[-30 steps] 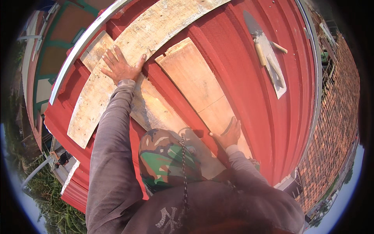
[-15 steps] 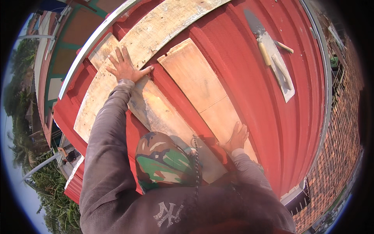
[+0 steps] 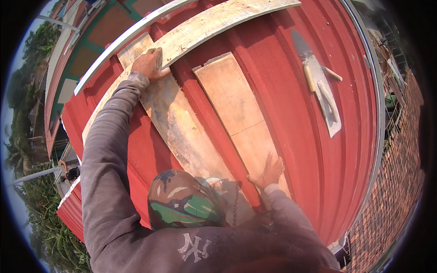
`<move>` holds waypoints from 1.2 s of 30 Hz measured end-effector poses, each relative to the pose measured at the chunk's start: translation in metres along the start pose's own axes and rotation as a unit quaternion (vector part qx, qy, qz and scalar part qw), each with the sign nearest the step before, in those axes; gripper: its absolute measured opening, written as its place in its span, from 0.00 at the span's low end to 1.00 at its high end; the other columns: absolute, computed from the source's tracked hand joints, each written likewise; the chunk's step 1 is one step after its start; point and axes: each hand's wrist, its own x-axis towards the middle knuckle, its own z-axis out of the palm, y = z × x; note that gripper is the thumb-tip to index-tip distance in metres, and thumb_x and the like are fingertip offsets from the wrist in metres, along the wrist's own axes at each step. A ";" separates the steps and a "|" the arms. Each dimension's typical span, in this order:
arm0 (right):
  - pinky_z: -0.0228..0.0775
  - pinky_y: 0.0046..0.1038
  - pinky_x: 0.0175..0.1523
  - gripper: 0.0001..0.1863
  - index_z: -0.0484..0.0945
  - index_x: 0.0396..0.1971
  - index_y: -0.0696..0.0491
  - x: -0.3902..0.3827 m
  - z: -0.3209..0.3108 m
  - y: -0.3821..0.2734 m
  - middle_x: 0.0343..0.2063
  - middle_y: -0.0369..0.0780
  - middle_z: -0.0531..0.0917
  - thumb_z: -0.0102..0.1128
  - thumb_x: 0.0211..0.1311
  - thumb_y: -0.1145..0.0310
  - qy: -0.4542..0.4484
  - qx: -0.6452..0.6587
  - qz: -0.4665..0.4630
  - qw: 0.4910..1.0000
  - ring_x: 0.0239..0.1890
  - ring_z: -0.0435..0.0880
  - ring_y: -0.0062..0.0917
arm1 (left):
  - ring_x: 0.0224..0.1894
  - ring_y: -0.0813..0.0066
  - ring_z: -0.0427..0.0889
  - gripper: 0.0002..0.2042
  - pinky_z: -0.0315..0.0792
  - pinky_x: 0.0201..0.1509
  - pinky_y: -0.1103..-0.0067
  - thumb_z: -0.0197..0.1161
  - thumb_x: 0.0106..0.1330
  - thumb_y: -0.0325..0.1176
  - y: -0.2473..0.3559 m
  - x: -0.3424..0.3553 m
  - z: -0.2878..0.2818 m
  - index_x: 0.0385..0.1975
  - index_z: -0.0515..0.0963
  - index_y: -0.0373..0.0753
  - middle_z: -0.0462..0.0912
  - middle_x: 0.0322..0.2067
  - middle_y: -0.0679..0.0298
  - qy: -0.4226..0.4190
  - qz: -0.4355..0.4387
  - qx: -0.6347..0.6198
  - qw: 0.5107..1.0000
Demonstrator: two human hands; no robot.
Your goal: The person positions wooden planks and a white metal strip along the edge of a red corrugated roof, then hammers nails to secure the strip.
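Note:
A long, pale wooden plank (image 3: 214, 26) crosses the upper left of a red ribbed metal roof. My left hand (image 3: 149, 64) is closed on this plank, its fingers curled over it and the thumb by its near edge. Beneath the plank a second, stained board (image 3: 186, 129) runs down toward me. To its right lies a shorter, lighter board (image 3: 236, 98) with a line across it. My right hand (image 3: 268, 174) rests open on the lower end of that lighter board, fingers stretched out.
At the right a pointed trowel (image 3: 300, 45) and a flat plastering trowel (image 3: 328, 107) lie on the red roof (image 3: 309, 168). A white edge strip (image 3: 123, 41) bounds the roof at upper left. Tiled roofing (image 3: 387, 182) lies beyond the right edge. Rounded camouflage cloth (image 3: 182, 200) shows below.
My left hand went from spread flat on the long plank to curled over it. My right hand remains open on the lighter board. The whole view has shifted slightly.

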 end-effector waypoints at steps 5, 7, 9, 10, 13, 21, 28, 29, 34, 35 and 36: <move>0.42 0.69 0.76 0.80 0.45 0.84 0.44 0.001 -0.006 -0.002 0.72 0.72 0.53 0.82 0.31 0.28 0.002 0.019 -0.013 1.000 0.76 0.51 0.68 | 0.58 0.47 0.85 0.35 0.77 0.65 0.63 0.71 0.58 0.50 -0.005 -0.004 -0.011 0.64 0.79 0.35 0.84 0.59 0.48 0.076 0.008 -0.032 0.997; 0.43 0.69 0.76 0.80 0.45 0.84 0.43 0.001 -0.010 -0.002 0.72 0.72 0.53 0.83 0.31 0.29 -0.005 0.034 -0.016 0.999 0.76 0.51 0.68 | 0.55 0.47 0.86 0.34 0.77 0.63 0.62 0.71 0.56 0.51 -0.008 0.002 -0.013 0.61 0.81 0.36 0.85 0.54 0.47 0.069 0.015 -0.029 0.997; 0.44 0.65 0.77 0.80 0.45 0.84 0.46 0.005 -0.020 -0.014 0.72 0.72 0.53 0.84 0.31 0.33 -0.017 0.015 -0.006 1.000 0.76 0.52 0.67 | 0.52 0.45 0.86 0.33 0.78 0.61 0.61 0.70 0.55 0.51 -0.006 0.003 -0.020 0.57 0.84 0.35 0.87 0.48 0.45 0.078 0.021 -0.039 0.996; 0.44 0.64 0.78 0.80 0.44 0.83 0.48 0.009 -0.024 -0.020 0.72 0.71 0.54 0.85 0.32 0.35 -0.022 0.006 -0.001 1.000 0.76 0.52 0.66 | 0.51 0.45 0.86 0.32 0.78 0.60 0.61 0.70 0.57 0.51 -0.009 0.004 -0.022 0.58 0.83 0.35 0.87 0.47 0.45 0.090 0.034 -0.024 0.995; 0.43 0.69 0.76 0.81 0.42 0.85 0.39 0.027 -0.026 -0.033 0.73 0.71 0.52 0.85 0.31 0.32 -0.004 0.022 -0.007 1.000 0.77 0.51 0.67 | 0.53 0.45 0.86 0.28 0.78 0.60 0.59 0.68 0.64 0.44 0.000 0.009 -0.015 0.62 0.79 0.36 0.86 0.50 0.46 0.067 -0.002 0.018 0.998; 0.45 0.72 0.75 0.81 0.39 0.85 0.31 0.079 -0.043 -0.087 0.75 0.69 0.51 0.87 0.31 0.33 0.026 0.054 -0.013 0.998 0.76 0.52 0.69 | 0.55 0.46 0.86 0.24 0.79 0.59 0.58 0.60 0.73 0.39 0.014 -0.007 -0.017 0.68 0.75 0.43 0.83 0.60 0.50 0.122 -0.054 0.048 0.990; 0.52 0.70 0.71 0.82 0.43 0.85 0.36 0.105 -0.068 -0.117 0.72 0.63 0.55 0.86 0.29 0.29 0.034 0.037 -0.014 0.999 0.75 0.52 0.61 | 0.48 0.48 0.88 0.21 0.83 0.51 0.59 0.62 0.72 0.38 0.051 -0.079 -0.074 0.63 0.78 0.41 0.86 0.53 0.54 0.194 -0.018 0.003 0.981; 0.51 0.70 0.72 0.81 0.41 0.85 0.34 0.110 -0.075 -0.125 0.73 0.65 0.54 0.86 0.30 0.30 0.018 0.038 -0.012 0.999 0.76 0.51 0.63 | 0.48 0.48 0.89 0.21 0.84 0.50 0.60 0.64 0.71 0.37 0.057 -0.095 -0.076 0.63 0.78 0.41 0.86 0.54 0.54 0.194 -0.019 -0.007 0.981; 0.48 0.70 0.75 0.81 0.36 0.85 0.31 0.137 -0.102 -0.166 0.75 0.69 0.51 0.85 0.34 0.29 -0.007 0.026 -0.009 1.000 0.78 0.51 0.66 | 0.47 0.50 0.89 0.25 0.85 0.49 0.64 0.69 0.65 0.32 0.089 -0.160 -0.080 0.63 0.77 0.41 0.86 0.54 0.55 0.235 0.022 -0.068 0.969; 0.48 0.70 0.75 0.82 0.35 0.85 0.31 0.143 -0.105 -0.170 0.76 0.68 0.51 0.84 0.34 0.29 -0.015 0.023 -0.007 1.000 0.78 0.51 0.67 | 0.47 0.51 0.89 0.25 0.85 0.49 0.64 0.70 0.64 0.31 0.094 -0.168 -0.082 0.63 0.77 0.41 0.86 0.54 0.55 0.239 0.028 -0.075 0.968; 0.48 0.70 0.76 0.82 0.34 0.85 0.31 0.148 -0.108 -0.174 0.76 0.68 0.51 0.84 0.34 0.28 -0.024 0.021 -0.004 0.999 0.79 0.50 0.67 | 0.47 0.51 0.89 0.26 0.85 0.49 0.65 0.71 0.63 0.30 0.099 -0.176 -0.085 0.63 0.77 0.41 0.86 0.54 0.55 0.243 0.034 -0.081 0.966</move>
